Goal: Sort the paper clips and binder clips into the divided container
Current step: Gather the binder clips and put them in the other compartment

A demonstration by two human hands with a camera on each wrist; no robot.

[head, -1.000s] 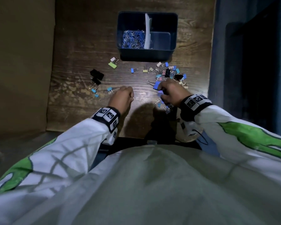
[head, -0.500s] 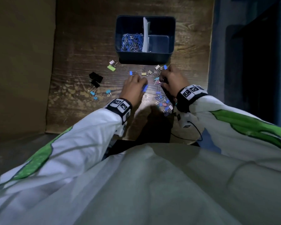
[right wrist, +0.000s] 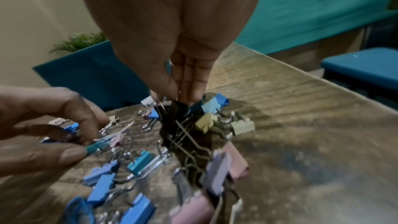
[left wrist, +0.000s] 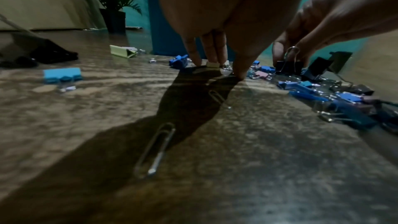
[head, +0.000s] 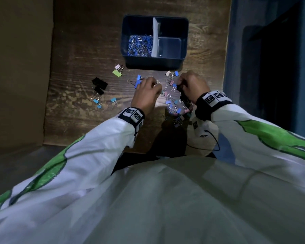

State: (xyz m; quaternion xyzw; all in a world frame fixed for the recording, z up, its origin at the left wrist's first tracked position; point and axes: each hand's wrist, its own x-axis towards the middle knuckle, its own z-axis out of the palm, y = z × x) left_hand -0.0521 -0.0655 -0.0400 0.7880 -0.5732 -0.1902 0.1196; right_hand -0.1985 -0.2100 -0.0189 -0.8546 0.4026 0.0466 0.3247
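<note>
A dark blue divided container [head: 153, 63] stands at the back of the table, with blue paper clips [head: 139, 45] in its left compartment beside a white divider [head: 155, 37]. My left hand [head: 153, 84] reaches down in front of it; its fingertips and thumb [left wrist: 239, 72] close on a small cream binder clip [left wrist: 212, 64] lying on the table. To the right, my right hand [head: 183, 86] pinches a black binder clip [right wrist: 178, 108] at the top of the pile. Two loose paper clips [left wrist: 155, 149] lie under my left wrist.
Several coloured binder clips [head: 172, 107] lie between and below my hands. Black binder clips [head: 99, 84], a green one [head: 116, 73] and light blue ones [head: 113, 100] lie to the left. The table's right edge [head: 224, 71] runs close to my right hand.
Both hands have moved away from me toward the container. The left hand shifted right onto the small clips, and the right hand closed on the black clip.
</note>
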